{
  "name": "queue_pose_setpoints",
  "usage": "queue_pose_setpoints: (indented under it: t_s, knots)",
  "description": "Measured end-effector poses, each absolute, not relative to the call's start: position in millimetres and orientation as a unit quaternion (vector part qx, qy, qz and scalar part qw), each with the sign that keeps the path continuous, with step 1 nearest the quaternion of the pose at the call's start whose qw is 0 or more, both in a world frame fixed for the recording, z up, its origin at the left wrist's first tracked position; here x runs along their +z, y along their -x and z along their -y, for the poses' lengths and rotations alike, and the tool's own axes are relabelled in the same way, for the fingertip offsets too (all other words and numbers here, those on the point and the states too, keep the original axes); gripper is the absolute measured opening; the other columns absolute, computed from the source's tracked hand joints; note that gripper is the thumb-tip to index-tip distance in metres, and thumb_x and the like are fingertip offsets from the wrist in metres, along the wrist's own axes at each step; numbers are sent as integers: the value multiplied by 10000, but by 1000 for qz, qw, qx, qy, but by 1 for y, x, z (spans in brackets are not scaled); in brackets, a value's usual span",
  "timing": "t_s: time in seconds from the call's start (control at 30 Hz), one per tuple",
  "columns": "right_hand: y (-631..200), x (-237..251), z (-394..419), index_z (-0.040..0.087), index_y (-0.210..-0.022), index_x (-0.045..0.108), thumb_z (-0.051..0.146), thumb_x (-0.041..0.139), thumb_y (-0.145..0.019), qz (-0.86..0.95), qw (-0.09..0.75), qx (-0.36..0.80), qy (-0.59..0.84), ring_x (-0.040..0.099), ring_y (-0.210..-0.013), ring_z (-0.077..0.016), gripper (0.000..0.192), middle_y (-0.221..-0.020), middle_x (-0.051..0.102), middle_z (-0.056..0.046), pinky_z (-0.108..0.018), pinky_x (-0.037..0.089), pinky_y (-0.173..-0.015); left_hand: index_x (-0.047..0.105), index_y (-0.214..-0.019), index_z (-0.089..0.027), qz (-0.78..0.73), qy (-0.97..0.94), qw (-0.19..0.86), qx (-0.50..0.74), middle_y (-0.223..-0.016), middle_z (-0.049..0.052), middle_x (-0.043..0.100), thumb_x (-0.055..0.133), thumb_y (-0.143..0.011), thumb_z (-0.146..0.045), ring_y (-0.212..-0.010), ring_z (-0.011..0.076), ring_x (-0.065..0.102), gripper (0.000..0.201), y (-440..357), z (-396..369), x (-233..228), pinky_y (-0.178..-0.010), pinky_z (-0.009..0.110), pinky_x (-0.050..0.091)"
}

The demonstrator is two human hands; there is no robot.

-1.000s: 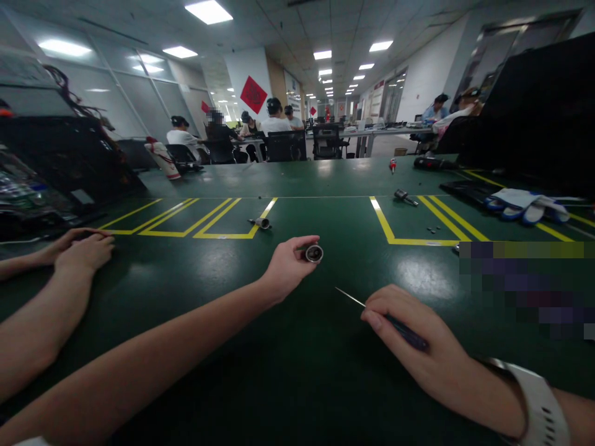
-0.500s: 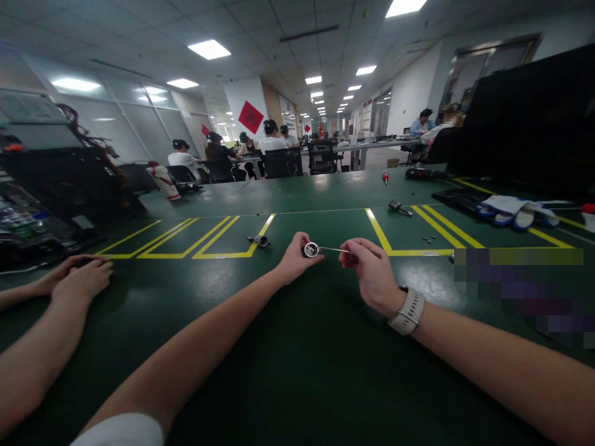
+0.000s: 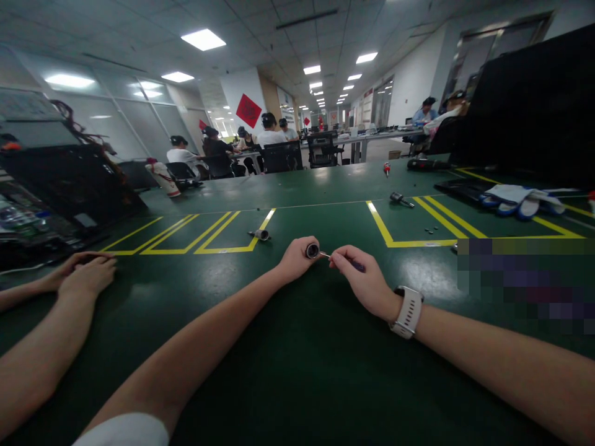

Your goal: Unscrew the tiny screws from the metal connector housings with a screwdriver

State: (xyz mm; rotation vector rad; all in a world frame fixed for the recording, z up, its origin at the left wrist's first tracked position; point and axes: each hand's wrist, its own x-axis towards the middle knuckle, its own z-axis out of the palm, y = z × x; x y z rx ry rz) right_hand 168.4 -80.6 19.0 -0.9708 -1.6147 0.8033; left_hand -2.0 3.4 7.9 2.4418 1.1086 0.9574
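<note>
Counts, placed from the grip where the left hand (image 3: 294, 259) pinches 1 small round metal part (image 3: 312, 251) and the right hand (image 3: 365, 282) holds 1 thin tool (image 3: 346, 262) w/ tip at that part:

- Own hands: 2, meeting at grip.
- Co-worker's hands (image 3: 86, 272): 2, stacked, far left of grip.
- Loose metal fittings: 2 – one (image 3: 260, 234) just beyond-left of grip, one (image 3: 398, 199) beyond-right.
- Wristwatch (image 3: 408, 311): 1, behind grip on right wrist.
- Gloves (image 3: 520, 202): 1 pair, far right.
- Red-handled screwdriver (image 3: 387, 167): 1, far beyond.
- Seated people in background: approx. 7, exact no. unclear.
</note>
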Motion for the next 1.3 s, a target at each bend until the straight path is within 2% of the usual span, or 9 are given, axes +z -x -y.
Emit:
queue_pose_setpoints:
  t_s: [0.17, 0.27, 0.4, 0.5, 0.7, 0.8, 1.07, 1.17, 1.3]
  knots:
    - [-167, 19, 83, 188, -755, 586, 288, 487, -850, 706, 491, 280, 426, 509, -718, -169, 170, -745, 553, -18, -319, 384, -657, 512, -640, -157, -388, -865, 50, 315, -613, -26, 513, 582, -754, -274, -606, 122, 490, 178, 2, -1, 10, -602, 259, 347]
    - [-170, 16, 77, 188, -715, 587, 314, 482, -851, 666, 510, 369, 400, 515, -704, -161, 213, -720, 565, -11, -313, 390, -659, 514, -652, -159, -387, -866, 45, 312, -638, -19, 532, 575, -761, -292, -632, 129, 504, 183, 3, 0, 10, -643, 275, 362]
    - [-172, 11, 68, 184, -673, 586, 333, 521, -816, 541, 559, 523, 348, 523, -677, -153, 216, -685, 582, -10, -297, 397, -631, 505, -658, -164, -374, -861, 110, 328, -640, -25, 517, 582, -754, -334, -608, 118, 485, 210, 3, 1, 10, -610, 252, 372]
    - [-170, 10, 67, 192, -686, 597, 348, 539, -801, 499, 562, 568, 335, 533, -688, -158, 203, -687, 593, -9, -293, 395, -621, 498, -651, -166, -375, -855, 139, 331, -624, -30, 499, 580, -753, -346, -580, 110, 466, 222, 2, 1, 10, -568, 236, 363]
    - [-170, 12, 75, 203, -703, 622, 349, 527, -824, 615, 540, 418, 395, 506, -680, -154, 212, -707, 584, 0, -297, 373, -627, 523, -637, -174, -404, -868, 25, 287, -613, -16, 525, 554, -763, -247, -610, 139, 492, 149, 2, 0, 9, -628, 270, 344]
    - [-169, 12, 75, 199, -694, 625, 327, 537, -815, 625, 525, 418, 399, 493, -659, -148, 197, -693, 574, 4, -295, 363, -616, 528, -643, -178, -404, -875, -14, 268, -612, -7, 525, 544, -756, -216, -634, 159, 499, 120, 2, 1, 7, -639, 284, 330]
    - [-170, 12, 65, 179, -637, 601, 342, 607, -721, 430, 562, 622, 335, 520, -655, -145, 184, -663, 604, -11, -285, 368, -595, 499, -656, -169, -386, -860, 83, 324, -638, -24, 517, 574, -766, -313, -603, 120, 472, 196, 5, 1, 7, -624, 258, 349]
    - [-170, 14, 66, 181, -652, 604, 353, 613, -722, 420, 561, 633, 331, 519, -665, -143, 187, -679, 606, -11, -282, 370, -598, 491, -664, -170, -384, -848, 131, 342, -637, -31, 500, 575, -764, -335, -585, 108, 460, 211, 4, 1, 7, -576, 236, 349]
    - [-168, 13, 71, 189, -680, 619, 354, 590, -755, 466, 565, 581, 355, 516, -684, -142, 183, -719, 607, -11, -282, 376, -606, 499, -639, -170, -411, -845, 97, 328, -615, -27, 506, 563, -766, -288, -575, 115, 464, 185, 3, 1, 9, -563, 245, 337]
